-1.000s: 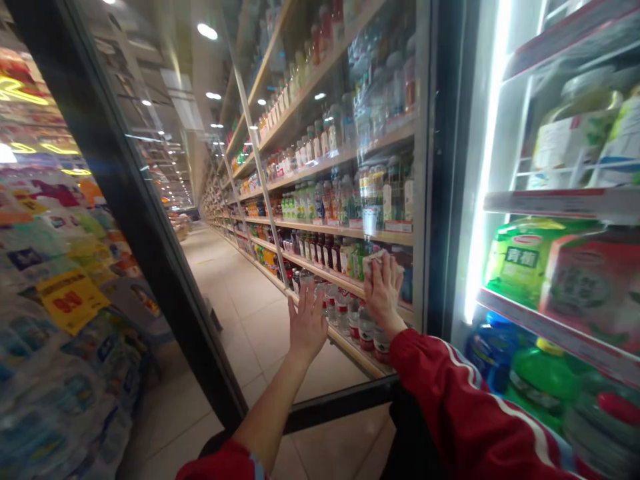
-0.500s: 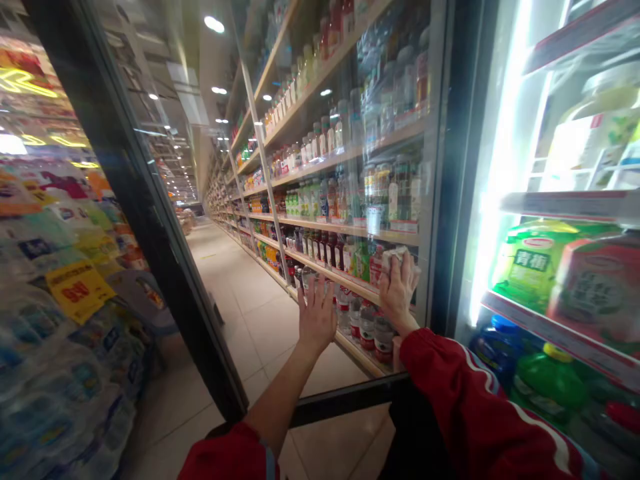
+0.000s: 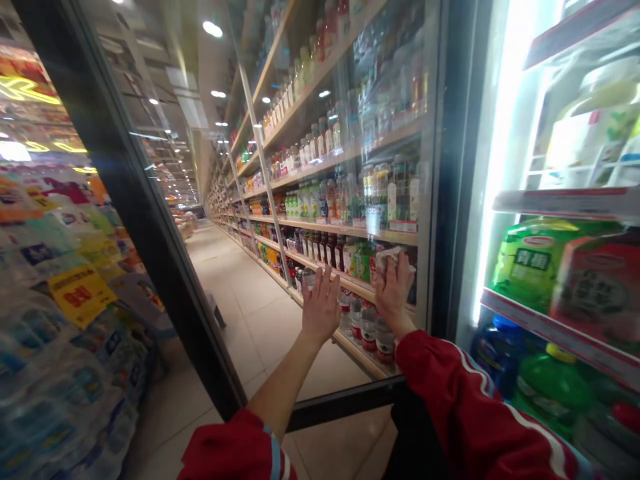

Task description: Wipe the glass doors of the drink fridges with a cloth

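Note:
A glass door [image 3: 200, 167] in a dark frame stands swung out before me. Against its lower part my left hand [image 3: 321, 308] lies with fingers spread and nothing in it. To the right, my right hand [image 3: 395, 293] presses a crumpled white cloth [image 3: 390, 255] on the pane, near the door's right edge. The cloth shows above and beside the fingertips; the rest is hidden under the hand. Bottles on wooden shelves show in the glass behind both hands.
On the right, a lit cooler holds a green drink bottle [image 3: 533, 260], a red one [image 3: 595, 287] and others. Wrapped packs [image 3: 55, 387] with a yellow price sign [image 3: 80, 293] are stacked on the left. The door's dark bottom rail [image 3: 345, 404] crosses above the tiled floor.
My right hand has slid slightly left on the glass with the cloth. My left hand has shifted a little up and right, its fingers still spread.

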`<state>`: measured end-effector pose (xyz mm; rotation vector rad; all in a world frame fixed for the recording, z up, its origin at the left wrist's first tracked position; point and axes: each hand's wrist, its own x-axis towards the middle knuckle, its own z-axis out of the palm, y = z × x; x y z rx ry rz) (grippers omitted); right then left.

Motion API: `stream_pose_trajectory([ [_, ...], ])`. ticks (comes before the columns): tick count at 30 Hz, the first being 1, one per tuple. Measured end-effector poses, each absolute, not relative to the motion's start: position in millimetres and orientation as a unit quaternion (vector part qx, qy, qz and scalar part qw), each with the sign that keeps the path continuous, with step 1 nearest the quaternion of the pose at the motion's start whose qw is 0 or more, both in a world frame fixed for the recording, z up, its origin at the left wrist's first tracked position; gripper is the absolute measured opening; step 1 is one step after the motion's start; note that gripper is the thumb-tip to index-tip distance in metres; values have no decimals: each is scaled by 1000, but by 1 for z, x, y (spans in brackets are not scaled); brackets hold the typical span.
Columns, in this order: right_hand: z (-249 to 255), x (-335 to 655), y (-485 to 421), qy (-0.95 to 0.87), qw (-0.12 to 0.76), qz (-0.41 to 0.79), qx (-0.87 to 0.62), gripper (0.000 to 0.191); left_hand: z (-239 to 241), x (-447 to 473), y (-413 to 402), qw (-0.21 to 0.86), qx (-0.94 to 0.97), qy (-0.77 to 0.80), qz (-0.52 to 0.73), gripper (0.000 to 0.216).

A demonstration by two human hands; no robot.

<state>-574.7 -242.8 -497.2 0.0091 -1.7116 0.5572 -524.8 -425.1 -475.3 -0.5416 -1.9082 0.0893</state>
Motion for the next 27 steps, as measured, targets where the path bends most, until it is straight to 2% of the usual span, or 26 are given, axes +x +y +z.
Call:
stream_pose_trajectory([
  [4, -486, -575, -250, -736, 629, 248, -12, 49, -466, -527, -422, 549, -246, -798, 40, 58],
  [10, -483, -572, -254, -754, 620, 210, 55, 48, -445, -535, -418, 565, -268, -779, 54, 55],
  [17, -477, -582, -234, -719, 636, 277, -54, 49, -443, -540, -426, 563, -273, -777, 70, 52],
  [23, -473, -574, -254, -741, 636, 214, 40, 46, -440, -543, -435, 579, -299, -755, 67, 52],
  [27, -473, -580, -244, -740, 639, 206, 46, 49, -427, -545, -452, 612, -283, -735, 76, 53],
])
